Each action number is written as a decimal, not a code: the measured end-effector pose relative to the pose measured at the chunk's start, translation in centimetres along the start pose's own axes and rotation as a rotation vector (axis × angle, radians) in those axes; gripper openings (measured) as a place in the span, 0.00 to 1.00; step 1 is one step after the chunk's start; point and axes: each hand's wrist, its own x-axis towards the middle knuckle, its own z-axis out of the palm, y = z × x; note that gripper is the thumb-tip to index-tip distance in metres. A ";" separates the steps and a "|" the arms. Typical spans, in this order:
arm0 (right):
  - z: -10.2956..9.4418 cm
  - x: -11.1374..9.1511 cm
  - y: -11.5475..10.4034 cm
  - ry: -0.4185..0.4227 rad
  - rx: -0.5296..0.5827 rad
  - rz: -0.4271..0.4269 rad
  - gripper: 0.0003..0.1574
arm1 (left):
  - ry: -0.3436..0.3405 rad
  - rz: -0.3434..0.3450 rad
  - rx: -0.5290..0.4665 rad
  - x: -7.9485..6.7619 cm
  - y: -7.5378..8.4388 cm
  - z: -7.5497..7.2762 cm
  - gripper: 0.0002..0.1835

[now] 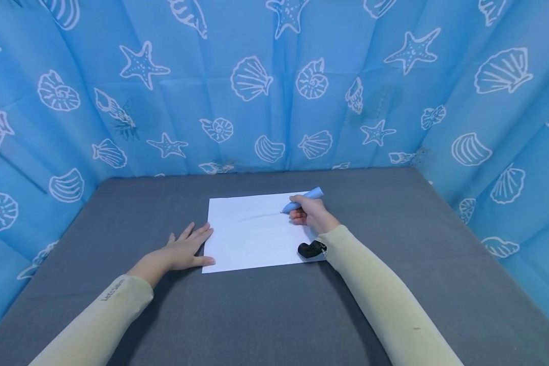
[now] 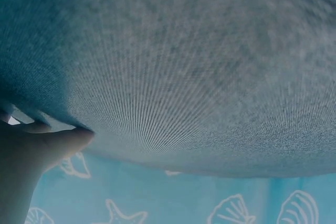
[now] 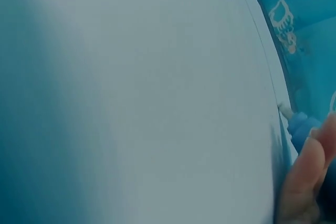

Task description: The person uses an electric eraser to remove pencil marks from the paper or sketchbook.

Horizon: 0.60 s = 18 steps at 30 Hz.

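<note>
A white sheet of paper (image 1: 247, 244) lies on the grey table. My right hand (image 1: 313, 211) pinches a thick light-blue marker (image 1: 313, 193) over the sheet's upper right part. The marker slants, its narrow tip down at the paper, as the right wrist view also shows at the tip (image 3: 286, 110). A faint thin line (image 1: 258, 217) runs leftward across the paper from that tip. My left hand (image 1: 185, 249) is spread flat at the paper's left edge, fingertips and thumb tip over the border. In the left wrist view only part of the left hand (image 2: 47, 148) shows.
Grey cloth covers the tabletop (image 1: 256, 315). A blue curtain (image 1: 274, 117) with white shells and starfish hangs behind the table and along both sides. A small black device (image 1: 311, 249) sits at the right cuff, over the paper's lower right corner.
</note>
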 end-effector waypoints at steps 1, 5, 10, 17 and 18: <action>0.1 0.0 0.0 -0.002 0.001 -0.001 0.15 | 0.004 0.006 -0.006 0.0 0.0 0.0 0.55; 0.3 0.0 0.0 0.003 0.012 -0.002 0.14 | 0.003 -0.008 0.001 -0.1 0.0 -0.2 0.55; 0.3 -0.2 0.0 0.008 0.005 -0.011 0.15 | -0.003 -0.015 0.008 0.0 0.2 -0.2 0.54; 0.2 0.0 0.1 0.021 0.027 0.000 0.15 | -0.007 -0.022 0.013 0.1 0.3 -0.3 0.53; 0.2 0.0 0.1 0.020 0.025 -0.001 0.15 | -0.004 -0.022 0.014 0.1 0.3 -0.3 0.52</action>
